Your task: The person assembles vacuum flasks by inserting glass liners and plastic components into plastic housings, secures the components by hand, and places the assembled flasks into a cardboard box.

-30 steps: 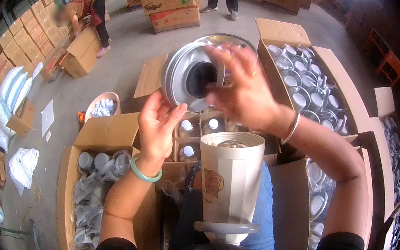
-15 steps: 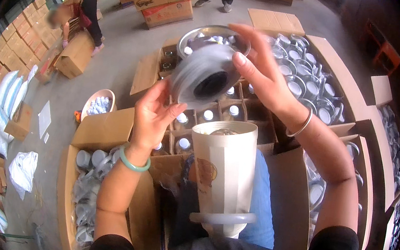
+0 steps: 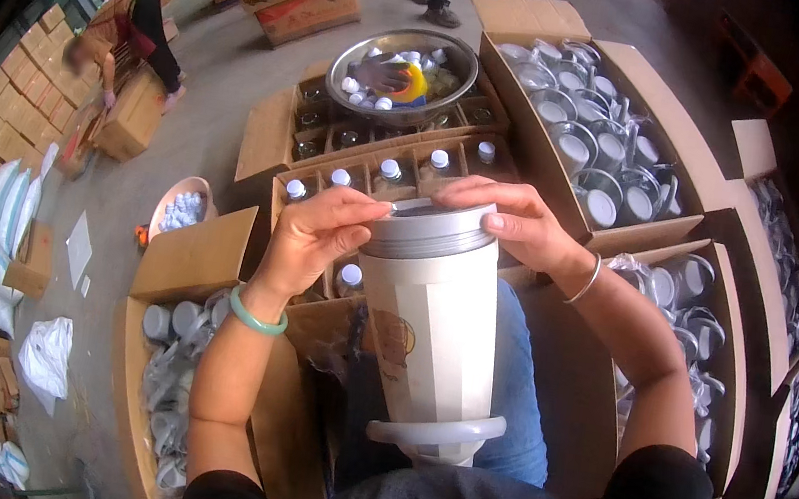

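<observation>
A tall, faceted white container [image 3: 432, 350] leans upright in front of my body, with a pale ring [image 3: 436, 430] around its narrower lower part. A round grey lid [image 3: 429, 239] sits over its wide mouth. My left hand [image 3: 315, 238] is closed on the lid's left edge, thumb and fingers pinching there. On the other side, my right hand [image 3: 531, 229] grips the lid's right edge, its fingers over the top and its thumb against the rim. The palms hide part of the lid's top. Jeans-covered legs show behind the container.
Beyond my hands, a divided carton holds white-capped bottles [image 3: 390, 171]. Farther back stands a metal bowl [image 3: 469, 57] with white caps and a glove [image 3: 387, 76]. Cartons of grey-white lidded pieces [image 3: 599, 207] flank me. Another person [image 3: 131, 27] bends over a box at far left.
Both hands have brought the grey lid down from the air above the bottles onto the container's mouth. The inside of the container, seen before, is now covered.
</observation>
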A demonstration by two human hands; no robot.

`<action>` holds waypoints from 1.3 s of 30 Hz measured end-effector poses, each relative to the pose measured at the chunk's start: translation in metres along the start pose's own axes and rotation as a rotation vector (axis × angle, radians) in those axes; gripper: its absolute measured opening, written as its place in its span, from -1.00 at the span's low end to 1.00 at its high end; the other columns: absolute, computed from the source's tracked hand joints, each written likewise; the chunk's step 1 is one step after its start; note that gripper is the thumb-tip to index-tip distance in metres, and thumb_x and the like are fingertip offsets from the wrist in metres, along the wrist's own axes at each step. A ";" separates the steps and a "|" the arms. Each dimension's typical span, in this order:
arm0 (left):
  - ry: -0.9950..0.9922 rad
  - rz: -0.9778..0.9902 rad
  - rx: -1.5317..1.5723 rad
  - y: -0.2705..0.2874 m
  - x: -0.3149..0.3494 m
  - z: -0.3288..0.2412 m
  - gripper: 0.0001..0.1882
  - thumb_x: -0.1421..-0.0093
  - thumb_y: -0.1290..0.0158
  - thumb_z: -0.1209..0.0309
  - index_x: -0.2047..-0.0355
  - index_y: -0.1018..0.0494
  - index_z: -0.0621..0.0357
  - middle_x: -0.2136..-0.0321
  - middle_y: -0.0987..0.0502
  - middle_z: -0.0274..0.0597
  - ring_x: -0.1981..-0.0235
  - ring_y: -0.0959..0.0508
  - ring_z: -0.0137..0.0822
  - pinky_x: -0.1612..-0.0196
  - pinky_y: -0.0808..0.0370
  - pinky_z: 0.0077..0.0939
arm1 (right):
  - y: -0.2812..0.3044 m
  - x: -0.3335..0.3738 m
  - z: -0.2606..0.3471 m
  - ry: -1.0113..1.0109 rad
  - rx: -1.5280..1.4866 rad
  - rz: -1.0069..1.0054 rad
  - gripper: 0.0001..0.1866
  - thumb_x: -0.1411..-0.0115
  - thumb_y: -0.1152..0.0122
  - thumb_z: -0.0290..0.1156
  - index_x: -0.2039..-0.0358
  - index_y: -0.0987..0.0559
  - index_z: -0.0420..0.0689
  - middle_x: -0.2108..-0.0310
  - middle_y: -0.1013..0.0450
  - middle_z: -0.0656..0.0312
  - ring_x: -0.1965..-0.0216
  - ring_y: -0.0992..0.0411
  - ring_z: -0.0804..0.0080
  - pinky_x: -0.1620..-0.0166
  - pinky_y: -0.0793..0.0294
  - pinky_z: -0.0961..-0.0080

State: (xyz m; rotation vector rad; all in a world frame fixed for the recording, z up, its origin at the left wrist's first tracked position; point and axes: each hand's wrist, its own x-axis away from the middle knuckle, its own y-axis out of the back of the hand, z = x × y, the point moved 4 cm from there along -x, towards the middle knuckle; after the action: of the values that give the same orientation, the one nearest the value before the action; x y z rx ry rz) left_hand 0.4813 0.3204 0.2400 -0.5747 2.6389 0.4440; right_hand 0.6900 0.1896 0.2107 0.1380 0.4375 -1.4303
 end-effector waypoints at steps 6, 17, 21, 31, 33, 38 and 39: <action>0.036 0.029 0.020 -0.011 0.001 -0.013 -0.72 -0.19 -0.19 0.43 0.09 -0.60 0.23 0.28 -0.51 -0.30 0.26 -0.46 -0.47 0.19 -0.39 -0.63 | 0.003 0.001 -0.004 0.067 -0.159 0.056 -0.62 -0.22 -0.21 -0.25 0.05 -0.61 -0.24 -0.01 -0.43 0.08 -0.07 -0.39 0.27 -0.12 -0.35 0.33; -0.009 0.046 -0.004 -0.008 -0.009 -0.015 -0.73 -0.21 -0.17 0.43 0.09 -0.60 0.21 0.36 -0.45 -0.37 0.32 -0.38 -0.52 0.26 -0.33 -0.66 | 0.000 -0.001 -0.018 0.123 -0.202 0.049 -0.56 -0.13 -0.20 -0.21 0.13 -0.62 -0.33 0.05 -0.45 0.00 -0.01 -0.39 0.23 -0.08 -0.33 0.38; 0.055 0.026 -0.030 -0.013 -0.012 -0.023 -0.72 -0.18 -0.21 0.39 0.12 -0.61 0.24 0.33 -0.49 -0.27 0.26 -0.42 -0.41 0.15 -0.34 -0.59 | 0.002 0.002 -0.018 0.124 -0.211 0.025 -0.52 -0.12 -0.18 -0.17 0.13 -0.62 -0.34 0.07 -0.46 -0.02 -0.01 -0.40 0.22 -0.08 -0.34 0.38; 0.015 0.030 -0.100 -0.019 -0.011 -0.030 -0.75 -0.20 -0.18 0.48 0.10 -0.61 0.20 0.36 -0.47 -0.36 0.34 -0.42 -0.51 0.29 -0.36 -0.66 | 0.002 0.001 -0.020 0.119 -0.232 0.043 -0.44 -0.17 -0.09 -0.08 0.10 -0.59 -0.39 0.00 -0.44 -0.08 -0.05 -0.39 0.14 -0.15 -0.31 0.29; 0.090 0.008 -0.129 -0.031 -0.010 -0.044 -0.75 -0.18 -0.19 0.50 0.10 -0.61 0.19 0.36 -0.47 -0.35 0.34 -0.42 -0.51 0.29 -0.37 -0.65 | -0.003 0.000 -0.023 0.086 -0.312 0.054 -0.42 -0.22 -0.03 -0.05 0.09 -0.57 -0.39 -0.04 -0.42 -0.09 -0.10 -0.37 0.11 -0.20 -0.28 0.26; -0.081 -0.031 -0.480 -0.064 -0.020 -0.059 -0.73 -0.19 -0.16 0.55 0.08 -0.59 0.23 0.39 -0.42 -0.38 0.38 -0.36 -0.54 0.34 -0.29 -0.70 | -0.003 -0.003 -0.062 -0.191 -0.607 -0.114 -0.34 -0.37 0.27 0.03 0.09 -0.57 -0.36 -0.21 -0.28 -0.13 -0.26 -0.23 0.09 -0.34 -0.08 0.18; -0.047 -0.052 -0.375 -0.061 -0.019 -0.054 -0.74 -0.20 -0.16 0.52 0.08 -0.59 0.24 0.39 -0.41 -0.39 0.37 -0.36 -0.54 0.34 -0.28 -0.71 | 0.001 -0.005 -0.059 -0.135 -0.456 -0.141 -0.35 -0.39 0.26 0.02 0.09 -0.58 -0.36 -0.09 -0.41 -0.10 -0.14 -0.37 0.19 -0.23 -0.27 0.29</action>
State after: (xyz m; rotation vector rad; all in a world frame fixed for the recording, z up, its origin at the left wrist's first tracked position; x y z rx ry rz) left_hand 0.5075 0.2535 0.2816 -0.7332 2.5019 0.9346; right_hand 0.6780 0.2147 0.1582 -0.3615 0.6591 -1.4315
